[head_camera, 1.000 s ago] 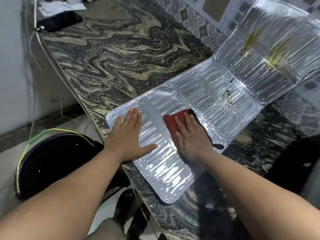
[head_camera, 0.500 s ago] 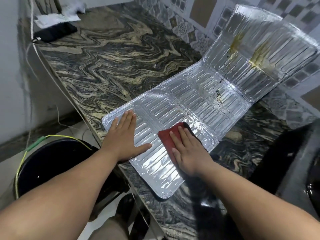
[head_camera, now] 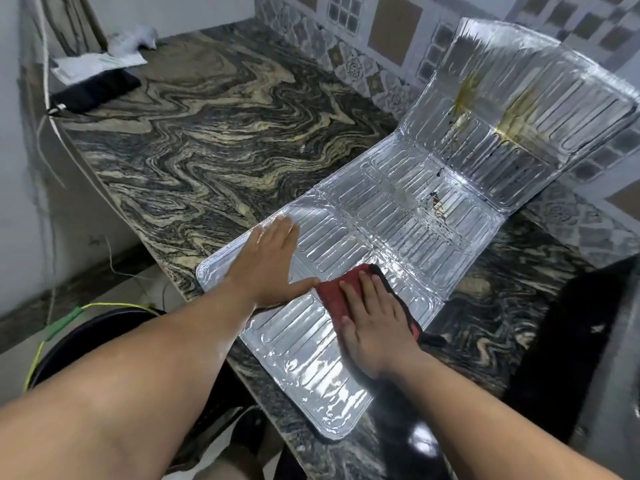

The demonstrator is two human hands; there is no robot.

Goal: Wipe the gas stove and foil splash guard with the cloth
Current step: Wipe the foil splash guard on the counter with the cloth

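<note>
Down to the left of the left hand [head_camera: 268,263], below the tabletop's edge, sits a dark round bucket [head_camera: 86,341] with a yellow-green cord [head_camera: 60,325] draped across its rim. Well beyond that hand, at the far left corner of the marbled tabletop [head_camera: 207,133], a black flat object [head_camera: 95,90] lies beside some white papers [head_camera: 100,62].

The left hand lies flat on the near panel of the foil splash guard [head_camera: 381,220], fingers straight and together, thumb stretched out toward the right, grasping nothing, just pressing the sheet down. Its thumb tip comes just beside the red cloth [head_camera: 337,291].

The right hand [head_camera: 375,327] rests palm-down on that cloth, fingers extended and pressing it against the foil near the panel's right edge; a dark part of the cloth shows past the fingers on the right. Beyond both hands the guard runs flat across the tabletop, then folds upward against the tiled wall [head_camera: 381,46], where the raised panels carry yellowish streaks and dark specks. To the right of the right hand, a black shape [head_camera: 588,341] sits at the frame's edge, too blurred to identify.
</note>
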